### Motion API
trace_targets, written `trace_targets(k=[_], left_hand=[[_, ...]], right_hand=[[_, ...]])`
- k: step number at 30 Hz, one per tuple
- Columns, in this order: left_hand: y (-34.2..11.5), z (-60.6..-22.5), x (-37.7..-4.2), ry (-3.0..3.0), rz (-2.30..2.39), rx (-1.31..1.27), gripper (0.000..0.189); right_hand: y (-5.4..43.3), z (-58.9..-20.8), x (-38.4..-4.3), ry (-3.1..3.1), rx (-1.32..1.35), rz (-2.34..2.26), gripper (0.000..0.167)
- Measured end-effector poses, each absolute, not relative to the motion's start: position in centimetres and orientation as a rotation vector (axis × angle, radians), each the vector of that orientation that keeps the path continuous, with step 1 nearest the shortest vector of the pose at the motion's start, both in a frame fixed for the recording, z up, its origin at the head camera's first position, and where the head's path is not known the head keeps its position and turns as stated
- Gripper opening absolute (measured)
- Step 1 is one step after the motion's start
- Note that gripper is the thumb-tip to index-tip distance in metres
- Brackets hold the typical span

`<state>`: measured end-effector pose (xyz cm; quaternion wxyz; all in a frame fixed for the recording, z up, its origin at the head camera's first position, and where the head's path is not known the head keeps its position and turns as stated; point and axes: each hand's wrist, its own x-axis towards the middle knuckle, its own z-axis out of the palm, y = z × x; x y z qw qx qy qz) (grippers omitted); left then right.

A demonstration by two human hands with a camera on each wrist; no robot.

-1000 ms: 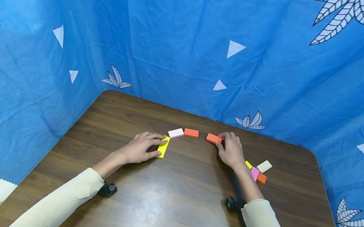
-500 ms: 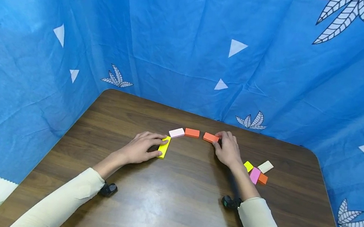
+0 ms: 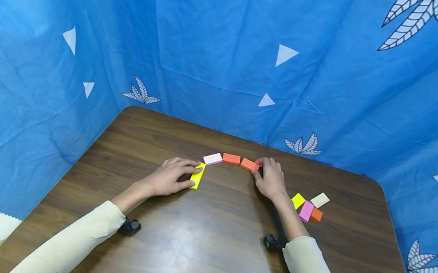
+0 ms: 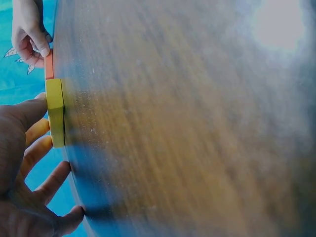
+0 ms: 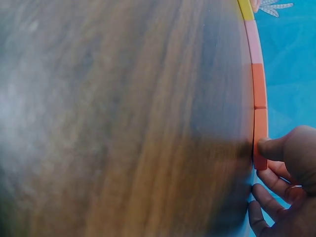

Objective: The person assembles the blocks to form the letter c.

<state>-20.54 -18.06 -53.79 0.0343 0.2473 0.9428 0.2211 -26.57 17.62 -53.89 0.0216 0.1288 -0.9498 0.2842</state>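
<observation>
On the wooden table, my left hand (image 3: pixel 171 177) holds a yellow block (image 3: pixel 198 176), its thumb near one end and fingertips by the other. A pale pink block (image 3: pixel 212 159) lies at the yellow block's far end. An orange-red block (image 3: pixel 231 159) lies to the right of the pink one. My right hand (image 3: pixel 271 179) pinches another orange block (image 3: pixel 249 164) by its right end, flat on the table. In the right wrist view, the thumb presses this orange block (image 5: pixel 260 133), whose other end meets the orange-red block (image 5: pixel 259 85). Together the blocks form a curved row.
Right of my right forearm lie a second yellow block (image 3: pixel 298 200), a bright pink block (image 3: pixel 306 210), a cream block (image 3: pixel 320 199) and a further orange block (image 3: pixel 316 214). A blue patterned cloth (image 3: pixel 224 51) hangs behind the table (image 3: pixel 183 255).
My right hand has slid its orange block leftward, narrowing the gap to the orange-red block. More of the second yellow block shows beside the right forearm. The left hand stays in place.
</observation>
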Motion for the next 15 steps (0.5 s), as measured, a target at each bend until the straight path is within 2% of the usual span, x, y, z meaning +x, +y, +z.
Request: trace_targets(k=[15], left_hand=[[-17.89,-53.54,-20.42,2.888,0.69,0.752,0.053]], right_hand=[[17.44,-54.2,-26.78,-2.953,0.369,0.877,0.035]])
